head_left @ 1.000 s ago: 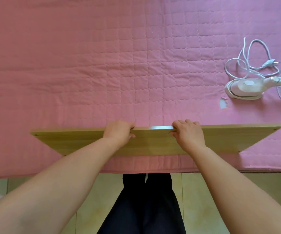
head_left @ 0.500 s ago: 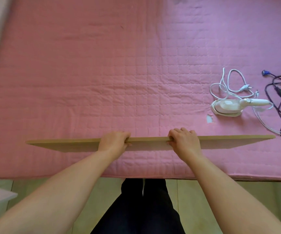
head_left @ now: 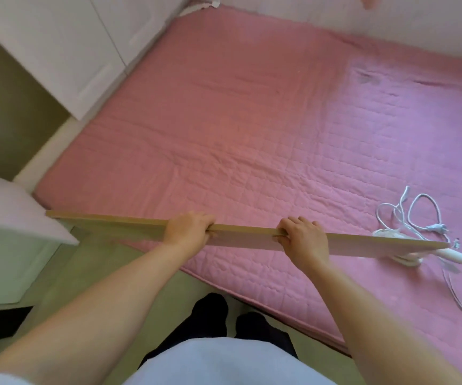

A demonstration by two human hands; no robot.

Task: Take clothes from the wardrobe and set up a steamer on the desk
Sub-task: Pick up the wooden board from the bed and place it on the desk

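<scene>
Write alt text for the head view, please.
Both hands, left hand and right hand, grip a long wooden board above a pink bed. A white steamer with its cord lies on the bed, right.

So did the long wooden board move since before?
Yes. The long wooden board, held by the left hand and right hand, swung left: its left end now overhangs the pink quilted bed's edge, and its right end covers the white steamer.
</scene>
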